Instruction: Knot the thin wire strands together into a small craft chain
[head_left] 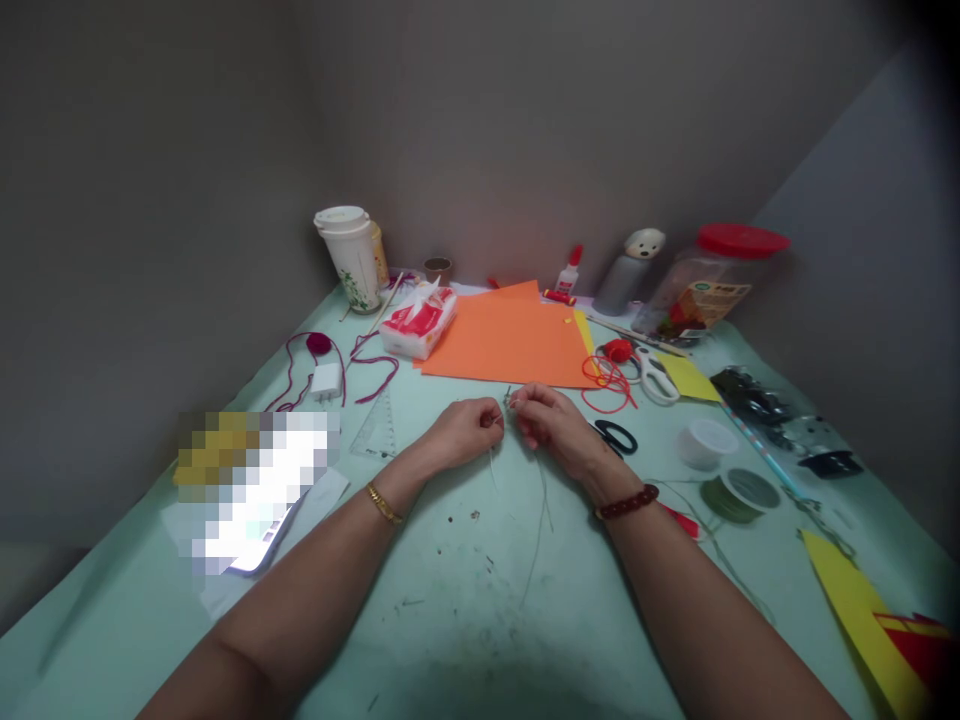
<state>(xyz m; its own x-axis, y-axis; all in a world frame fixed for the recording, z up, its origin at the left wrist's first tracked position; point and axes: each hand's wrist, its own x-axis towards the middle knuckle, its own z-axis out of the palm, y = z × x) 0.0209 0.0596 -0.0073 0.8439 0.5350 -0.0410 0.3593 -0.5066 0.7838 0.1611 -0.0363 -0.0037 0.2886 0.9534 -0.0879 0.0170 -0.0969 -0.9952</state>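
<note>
My left hand [474, 430] and my right hand [546, 418] are close together over the middle of the pale green table [450, 620]. Between their fingertips is a small dark twiggy piece [508, 399], pinched by my right hand. My left fingers are closed on a thin pale thread [493, 465] whose end hangs below them. Long thin green strands [541, 530] trail from beneath my right hand onto the table. Orange paper [510, 340] lies just beyond both hands.
Left are a phone [262, 500], clear set square [377, 430], purple yarn [319, 344], tissue pack [420, 320] and white cup [351, 255]. Right are black-handled scissors [616, 437], red yarn [618, 350], white scissors [658, 378], a green spool [739, 495] and red-lidded jar [705, 290].
</note>
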